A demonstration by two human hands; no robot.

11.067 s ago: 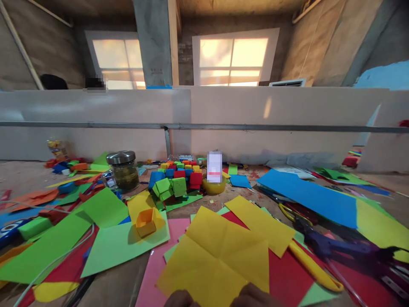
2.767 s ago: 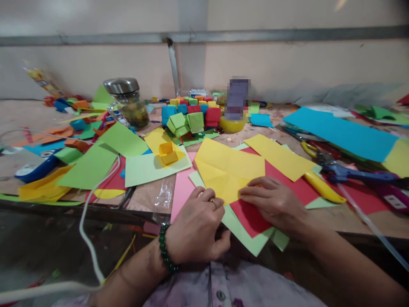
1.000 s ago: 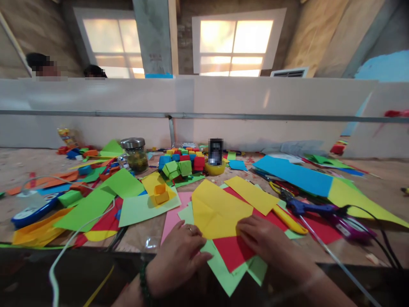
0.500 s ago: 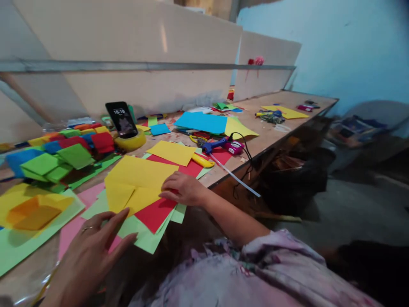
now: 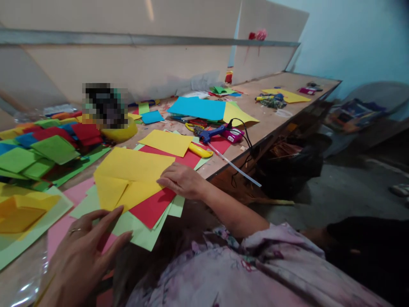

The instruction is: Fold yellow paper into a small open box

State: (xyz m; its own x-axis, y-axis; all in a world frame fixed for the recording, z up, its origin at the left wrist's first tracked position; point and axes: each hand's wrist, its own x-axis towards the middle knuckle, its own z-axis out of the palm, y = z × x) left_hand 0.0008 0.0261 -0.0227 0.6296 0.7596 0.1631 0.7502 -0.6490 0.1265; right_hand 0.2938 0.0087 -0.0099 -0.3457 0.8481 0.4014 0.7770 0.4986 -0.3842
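Observation:
A folded sheet of yellow paper lies on red paper and pale green sheets, its lower flaps meeting at a slanted crease. My right hand is closed at the sheet's right edge, fingers curled together over it; what lies beneath the fingers is hidden. At the lower left, my left hand has its thumb and fingers apart. Its index fingertip touches the sheet's bottom corner, and a ring shows on one finger. Beyond the folded sheet lies another yellow piece, with a yellow cutter beside it.
A blue glue gun with a long glue stick and a dark cable lies near the table edge. Coloured paper pieces are heaped at left, beside a yellow tape roll. Blue sheets lie farther back. A folded yellow shape rests far left.
The view has tilted down slightly, so the table sits higher in the picture. Both hands stay at the folded yellow paper with nearly the same pose.

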